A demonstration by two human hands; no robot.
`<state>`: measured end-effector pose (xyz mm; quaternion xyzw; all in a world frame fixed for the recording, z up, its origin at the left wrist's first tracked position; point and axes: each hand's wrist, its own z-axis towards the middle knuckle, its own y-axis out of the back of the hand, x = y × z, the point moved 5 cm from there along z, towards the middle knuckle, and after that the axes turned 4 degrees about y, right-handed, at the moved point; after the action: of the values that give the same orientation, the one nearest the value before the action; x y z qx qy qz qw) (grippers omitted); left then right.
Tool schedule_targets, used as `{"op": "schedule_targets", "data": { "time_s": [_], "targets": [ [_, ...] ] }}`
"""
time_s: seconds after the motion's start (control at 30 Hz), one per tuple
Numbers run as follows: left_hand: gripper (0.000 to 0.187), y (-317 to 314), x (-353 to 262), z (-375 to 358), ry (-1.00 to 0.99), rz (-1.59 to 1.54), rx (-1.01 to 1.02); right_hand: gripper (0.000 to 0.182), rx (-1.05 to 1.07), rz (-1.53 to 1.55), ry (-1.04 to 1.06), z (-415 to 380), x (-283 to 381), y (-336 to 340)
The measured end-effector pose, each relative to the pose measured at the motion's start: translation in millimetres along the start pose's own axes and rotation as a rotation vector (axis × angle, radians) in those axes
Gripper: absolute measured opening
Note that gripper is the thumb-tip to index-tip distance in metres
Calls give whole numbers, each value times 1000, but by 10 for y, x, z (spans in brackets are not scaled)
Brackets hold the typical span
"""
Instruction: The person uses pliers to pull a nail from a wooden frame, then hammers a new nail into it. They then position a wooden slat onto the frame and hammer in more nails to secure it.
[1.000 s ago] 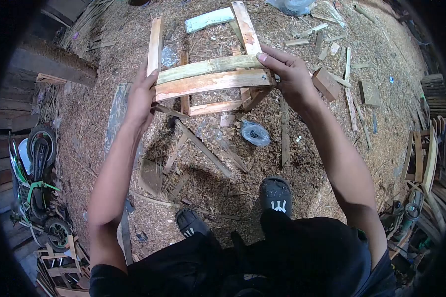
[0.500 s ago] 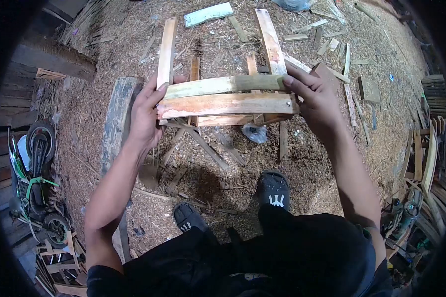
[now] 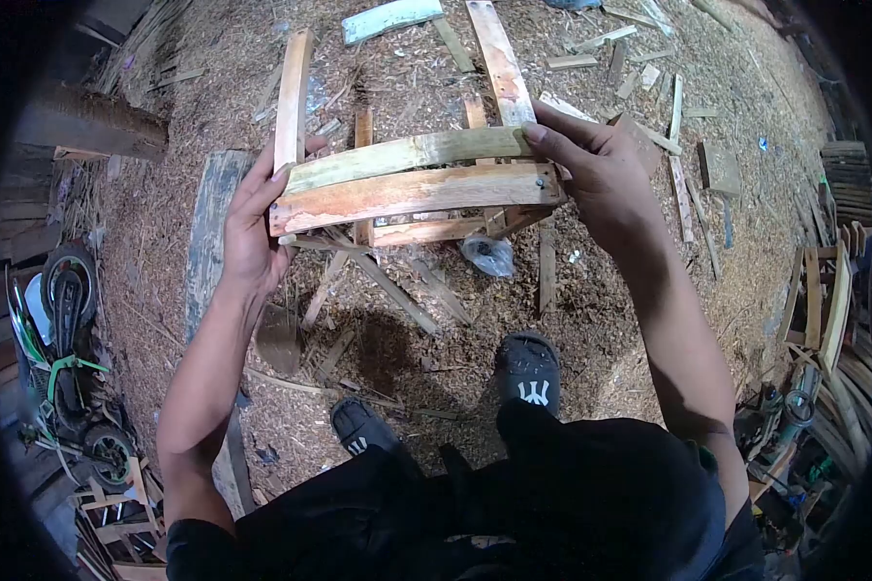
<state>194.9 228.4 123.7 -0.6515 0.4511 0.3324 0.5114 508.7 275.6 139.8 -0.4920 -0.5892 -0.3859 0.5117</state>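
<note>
A small wooden frame (image 3: 417, 194) of pale, reddish-stained strips is held up in front of me, with two long legs pointing away. Along its near side a greenish-yellow slat (image 3: 407, 158) lies just above the reddish front strip. My left hand (image 3: 257, 208) is closed around the left corner, its thumb at the slat's left end. At the other end, my right hand (image 3: 601, 169) grips the right corner, with the thumb pressing on the slat's right end. Most fingers of both hands are hidden behind the wood.
Sawdust and wood offcuts cover the ground. A thick weathered board (image 3: 213, 223) lies on the left, and a clear plastic bag (image 3: 487, 255) sits below the frame. My sandals (image 3: 530, 373) are close by. A small motorbike (image 3: 63, 358) stands far left; stacked wood (image 3: 833, 310) is at right.
The frame and both hands have shifted left and slightly up, and the frame's left side now sits lower than its right. The ground view has moved a little left too. Both grips stay the same.
</note>
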Motion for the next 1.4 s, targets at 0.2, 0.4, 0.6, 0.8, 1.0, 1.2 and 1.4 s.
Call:
{"op": "schedule_targets", "data": {
  "time_s": [0.2,0.4,0.6,0.8,1.0,1.2,1.4],
  "targets": [
    [54,94,54,49,6,-54,33,51,18,-23,74,20,-35,-28],
    [59,105,59,10,32,-66,47,51,25,13,73,28,-102,-20],
    [66,-12,-171,11,14,164,-54,51,16,23,38,24,-119,-5],
    [72,-24,-137,32,-35,361,-61,52,14,64,8,13,-117,8],
    [67,-102,-500,76,-444,1314,-211,51,0,37,27,12,-102,-9],
    [37,-983,-534,187,-525,1489,154,50,-13,32,19,-16,-44,-42],
    [29,-1060,-239,373,-63,1145,247,50,-22,18,20,-24,-35,-38]
  ]
}}
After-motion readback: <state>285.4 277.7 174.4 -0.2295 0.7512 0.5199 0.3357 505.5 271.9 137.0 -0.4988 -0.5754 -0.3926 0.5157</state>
